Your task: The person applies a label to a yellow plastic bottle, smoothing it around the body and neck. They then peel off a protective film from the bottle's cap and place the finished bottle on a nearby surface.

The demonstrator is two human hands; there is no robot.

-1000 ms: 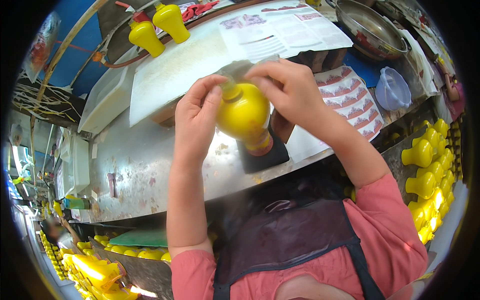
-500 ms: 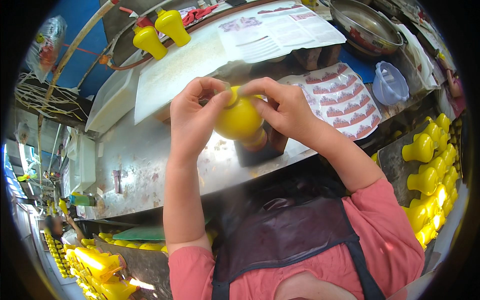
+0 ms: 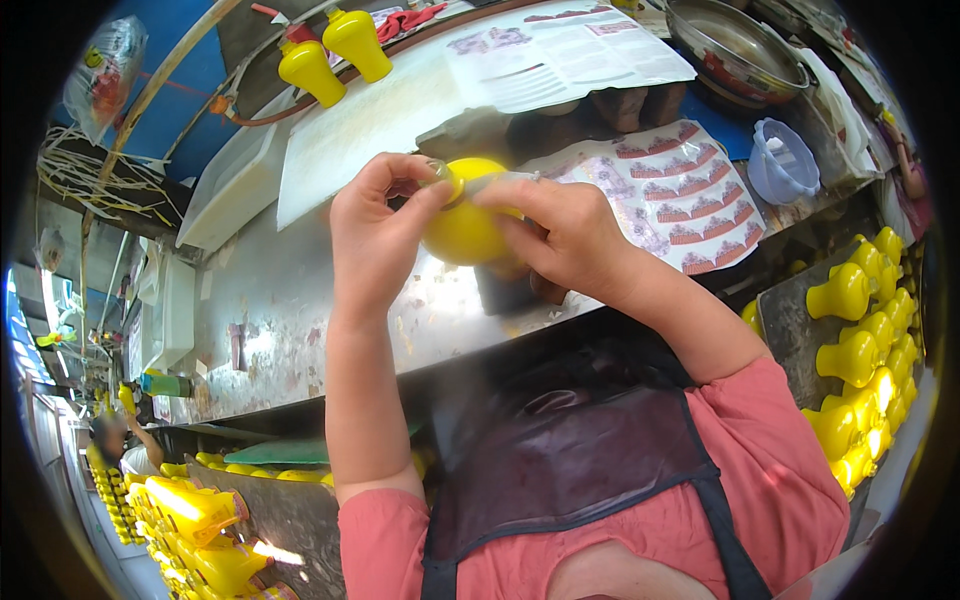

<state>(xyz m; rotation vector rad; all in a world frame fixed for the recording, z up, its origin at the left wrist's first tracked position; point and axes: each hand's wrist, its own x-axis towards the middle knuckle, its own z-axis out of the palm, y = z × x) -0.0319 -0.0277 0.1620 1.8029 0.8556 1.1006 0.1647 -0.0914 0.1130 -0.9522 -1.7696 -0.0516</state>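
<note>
A glossy yellow vase [image 3: 465,235] lies tilted above the metal worktop, its narrow neck toward my hands and its far end over a dark block [image 3: 508,292]. My left hand [image 3: 385,215] is closed at the neck, thumb and fingers pinching the rim. A small shiny, see-through bit shows by those fingertips. Against the vase's upper side, my right hand [image 3: 565,225] has thumb and forefinger drawn together. A thin pale strip [image 3: 505,177], blurred, runs along that forefinger. My other right fingers are partly hidden behind the hand.
Decal sheets [image 3: 690,200] lie right of the vase, near a lilac basket [image 3: 782,165] and a wide metal basin [image 3: 738,50]. Two yellow vases [image 3: 357,45] stand at the back left. Rows of yellow vases [image 3: 858,350] fill boards at the right and lower left.
The vase has turned and tipped, so its lower end shows less. My left hand has shifted slightly left; the right fingers have moved along the neck. A pale strip now shows by the right forefinger.
</note>
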